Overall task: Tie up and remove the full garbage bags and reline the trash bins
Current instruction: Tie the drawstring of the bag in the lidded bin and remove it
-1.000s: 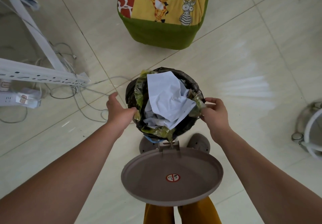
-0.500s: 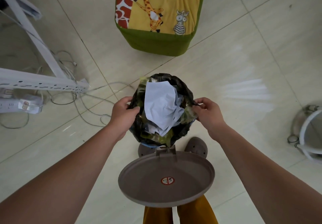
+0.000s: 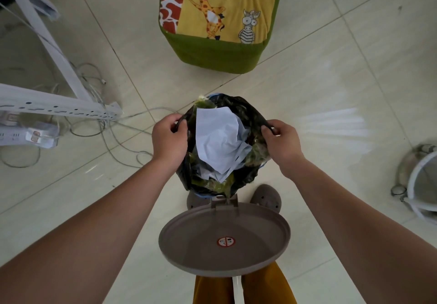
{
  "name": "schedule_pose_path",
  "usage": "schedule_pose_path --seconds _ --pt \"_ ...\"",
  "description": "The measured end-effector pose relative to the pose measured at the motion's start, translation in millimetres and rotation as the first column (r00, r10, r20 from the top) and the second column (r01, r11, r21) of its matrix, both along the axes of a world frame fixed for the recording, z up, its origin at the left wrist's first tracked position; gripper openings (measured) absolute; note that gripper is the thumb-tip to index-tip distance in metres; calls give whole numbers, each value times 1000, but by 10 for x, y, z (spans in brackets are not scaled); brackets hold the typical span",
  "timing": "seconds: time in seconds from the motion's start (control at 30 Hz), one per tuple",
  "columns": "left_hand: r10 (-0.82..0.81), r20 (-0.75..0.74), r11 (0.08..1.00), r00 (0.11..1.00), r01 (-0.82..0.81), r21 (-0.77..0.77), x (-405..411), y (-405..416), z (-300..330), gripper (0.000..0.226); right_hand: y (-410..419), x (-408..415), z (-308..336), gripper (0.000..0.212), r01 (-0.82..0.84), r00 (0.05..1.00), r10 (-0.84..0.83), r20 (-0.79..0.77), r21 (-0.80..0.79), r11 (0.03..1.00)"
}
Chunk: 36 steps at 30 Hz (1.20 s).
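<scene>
Your left hand (image 3: pixel 168 138) and right hand (image 3: pixel 282 141) each pinched an edge of the black garbage bag (image 3: pixel 246 112), one on either side. The bag, stuffed with white paper (image 3: pixel 218 142), sat just beyond the bin's open lid (image 3: pixel 224 238) on the tiled floor (image 3: pixel 331 79).

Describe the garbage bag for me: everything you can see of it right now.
The garbage bag is thin, shiny black plastic, open-mouthed and untied, crumpled around the bin opening. It is full: white paper sticks out over greenish scraps. The left hand and right hand each grip its rim on opposite sides.
</scene>
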<state>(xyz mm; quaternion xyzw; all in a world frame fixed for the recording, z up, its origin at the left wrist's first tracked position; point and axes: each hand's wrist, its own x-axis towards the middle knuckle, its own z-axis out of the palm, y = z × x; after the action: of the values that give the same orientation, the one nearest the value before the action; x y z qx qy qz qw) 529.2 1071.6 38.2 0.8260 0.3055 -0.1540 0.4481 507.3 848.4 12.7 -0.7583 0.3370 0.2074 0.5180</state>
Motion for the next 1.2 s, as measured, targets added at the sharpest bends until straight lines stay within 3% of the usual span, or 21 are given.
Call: schedule_pose_path --seconds 0.1,0.27,0.33,0.43,0.57,0.73,1.0,1.1,1.2 --pt "44 84 999 995 -43 -3 -101 18 95 22 -33 -115 79 19 102 993 -101 66 -25 994" --pt "119 87 992 989 -123 40 -314 131 199 25 -199 -428 220 27 367 930 -367 -7 33 930" --pt "160 3 986 987 -160 38 -374 181 211 22 -241 -535 277 30 394 919 -392 -44 47 918" --pt "167 -149 986 975 -168 7 -471 217 212 38 -258 -664 298 23 322 937 -309 -165 63 945" --pt "129 -359 988 924 -152 -36 -605 215 142 37 -197 -722 262 44 268 904 -196 -379 146 952" --pt "74 -571 969 817 -194 -152 -755 187 32 24 -61 -693 191 45 279 896 -176 -409 206 938" --pt "212 -579 909 787 -376 -179 -697 149 122 23 -63 -613 345 11 476 848 -348 -401 284 832" --pt "281 -523 889 805 -424 -174 -580 162 215 21 -122 -570 453 10 550 817 -425 -388 308 776" --pt "333 -423 875 843 -443 -195 -463 176 288 19 -178 -502 529 11 537 833 -441 -334 299 789"
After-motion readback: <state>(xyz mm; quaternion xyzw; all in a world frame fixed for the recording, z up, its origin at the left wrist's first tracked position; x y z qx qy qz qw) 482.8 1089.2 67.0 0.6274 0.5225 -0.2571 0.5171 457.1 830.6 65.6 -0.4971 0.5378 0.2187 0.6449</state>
